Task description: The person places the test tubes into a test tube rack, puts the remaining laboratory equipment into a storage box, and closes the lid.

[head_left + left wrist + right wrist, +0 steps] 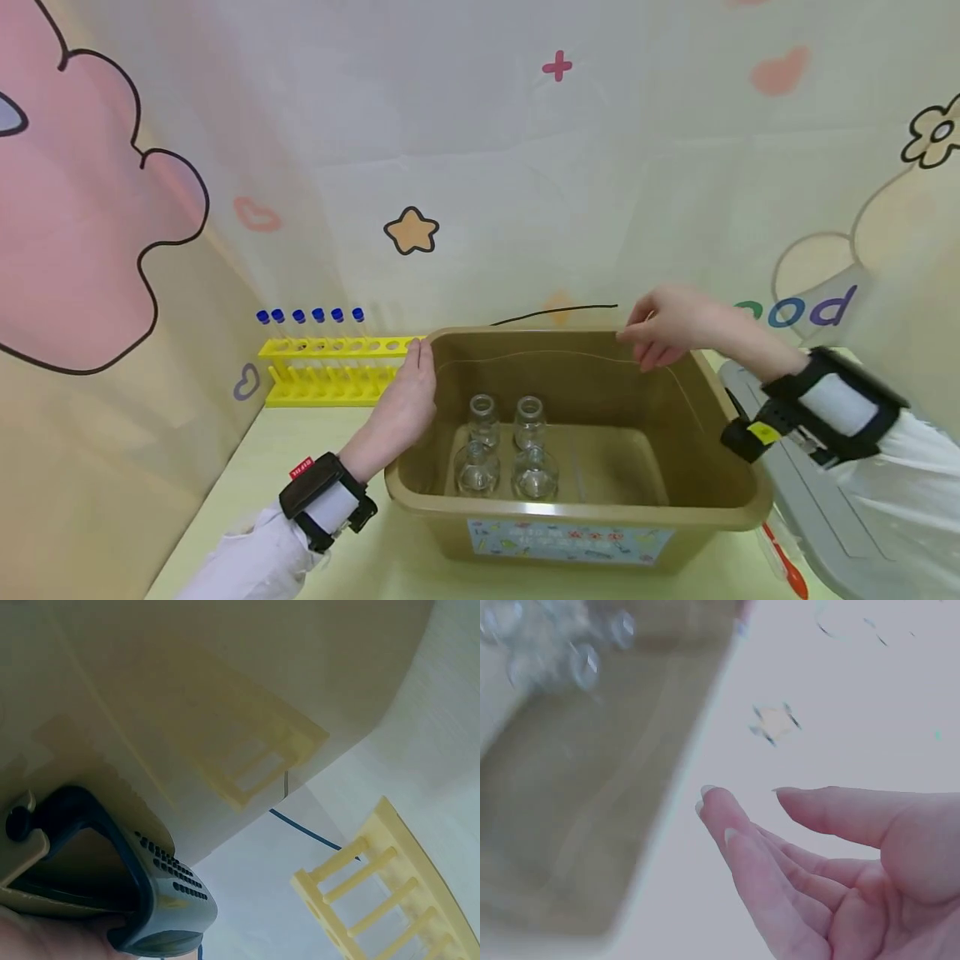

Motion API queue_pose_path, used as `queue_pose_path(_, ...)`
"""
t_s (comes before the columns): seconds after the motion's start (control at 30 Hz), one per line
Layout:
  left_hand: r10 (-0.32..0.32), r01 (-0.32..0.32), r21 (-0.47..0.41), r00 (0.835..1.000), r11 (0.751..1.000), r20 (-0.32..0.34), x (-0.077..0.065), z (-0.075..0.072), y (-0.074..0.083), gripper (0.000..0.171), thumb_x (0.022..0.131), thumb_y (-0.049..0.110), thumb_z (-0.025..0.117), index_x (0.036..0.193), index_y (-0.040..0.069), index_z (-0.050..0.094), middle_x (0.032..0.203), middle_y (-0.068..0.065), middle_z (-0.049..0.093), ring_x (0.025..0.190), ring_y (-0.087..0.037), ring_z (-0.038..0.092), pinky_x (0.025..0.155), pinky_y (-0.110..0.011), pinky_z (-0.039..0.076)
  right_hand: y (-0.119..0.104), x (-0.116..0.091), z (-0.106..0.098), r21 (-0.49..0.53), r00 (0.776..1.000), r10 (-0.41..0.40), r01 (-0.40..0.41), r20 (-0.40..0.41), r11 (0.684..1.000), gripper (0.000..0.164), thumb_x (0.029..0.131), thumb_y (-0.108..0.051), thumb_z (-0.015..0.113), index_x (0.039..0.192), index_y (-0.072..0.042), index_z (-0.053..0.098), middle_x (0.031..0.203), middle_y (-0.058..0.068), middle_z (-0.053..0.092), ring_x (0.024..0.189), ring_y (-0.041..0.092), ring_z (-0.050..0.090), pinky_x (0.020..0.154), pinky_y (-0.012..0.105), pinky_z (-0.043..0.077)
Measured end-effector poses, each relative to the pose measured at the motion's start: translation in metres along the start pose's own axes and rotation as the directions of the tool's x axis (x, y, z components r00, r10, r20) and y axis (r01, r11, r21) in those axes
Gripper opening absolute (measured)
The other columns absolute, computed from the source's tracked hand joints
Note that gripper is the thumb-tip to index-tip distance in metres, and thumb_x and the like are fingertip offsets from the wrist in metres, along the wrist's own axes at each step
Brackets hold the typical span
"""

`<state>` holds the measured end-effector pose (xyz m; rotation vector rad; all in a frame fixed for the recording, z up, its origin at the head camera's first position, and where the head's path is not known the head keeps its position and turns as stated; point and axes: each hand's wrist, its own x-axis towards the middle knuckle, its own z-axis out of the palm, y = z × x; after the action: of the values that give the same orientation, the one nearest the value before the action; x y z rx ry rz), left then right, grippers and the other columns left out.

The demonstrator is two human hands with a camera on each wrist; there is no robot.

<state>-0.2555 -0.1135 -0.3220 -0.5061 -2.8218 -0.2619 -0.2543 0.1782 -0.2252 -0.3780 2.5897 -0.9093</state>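
A brown plastic bin (615,510) stands on the table with several clear glass bottles and flasks (477,471) upright in its left half. My left hand (405,400) lies against the bin's left side, its visible fingers straight and pointing away from me. In the left wrist view most of that hand is hidden; a dark handle-like piece (169,900) shows beside the bin wall (225,660). Above the bin's far right rim is my right hand (667,325). Its thumb and loosely bent fingers stand apart in the right wrist view, with nothing between them.
Behind the left hand stands a yellow test tube rack (330,400) with several blue-capped tubes (318,315). A grey flat case (817,492) lies right of the bin, beside a red-handled utensil (786,565). A printed curtain (487,167) hangs behind the table.
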Motion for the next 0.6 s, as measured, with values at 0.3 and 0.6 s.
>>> queue_pose_path(0.3,0.014,-0.014,-0.006,0.999,1.0,-0.035,0.0,-0.001,0.002,0.058,0.059,-0.005,0.046,0.11,-0.012,0.018,0.111,-0.025,0.018,0.09,-0.025,0.034,0.065,-0.025,0.035,0.058,-0.053,-0.061,0.002,0.979,0.121,-0.122,-0.166,0.992,0.06,0.062,-0.041,0.049,0.091,0.01,0.04,0.067,0.011,0.053,0.058,0.019,0.051,0.05,0.027,0.04)
queue_pose_path(0.6,0.027,-0.027,-0.004,0.997,1.0,-0.072,-0.001,0.0,0.0,0.058,0.059,-0.006,0.045,0.11,-0.012,0.019,0.11,-0.025,0.019,0.088,-0.025,0.036,0.061,-0.024,0.037,0.126,-0.061,-0.038,0.05,0.97,0.219,-0.214,-0.109,0.976,0.049,0.063,-0.038,0.05,0.082,0.007,0.047,0.063,0.009,0.053,0.055,0.019,0.05,0.048,0.028,0.04)
